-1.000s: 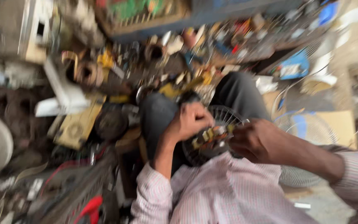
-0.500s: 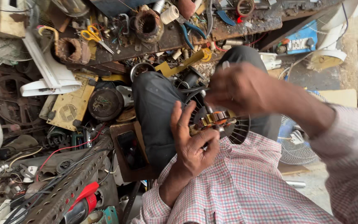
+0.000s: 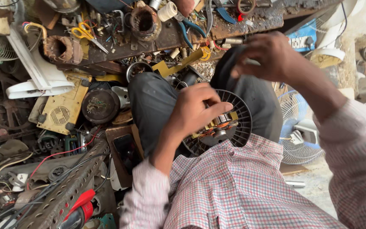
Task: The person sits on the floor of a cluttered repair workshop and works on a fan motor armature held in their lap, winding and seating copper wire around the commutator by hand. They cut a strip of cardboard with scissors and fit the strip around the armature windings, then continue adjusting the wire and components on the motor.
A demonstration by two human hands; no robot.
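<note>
Gripping the fan motor on the lap, left hand has its fingers curled over the top of the copper-and-yellow stator, which sits in a round black ribbed housing. Right hand is raised above and beyond the left fingers, loosely closed around something thin and pale, maybe a small tool or wire; too blurred to tell what it is or how tight the hold is. Risk, judged: motor rests on a knee with only one hand on it, so a twist or pull could tip it off the lap into the scrap ahead of the fingers; thin winding wires could snag or break under the fingertips. Room is tight: cluttered surface just past the right fingers with pliers and coils, yellow scissors farther left, a loose motor part left of the left fingers, blue fan to the right. Open space only directly above the lap.
</note>
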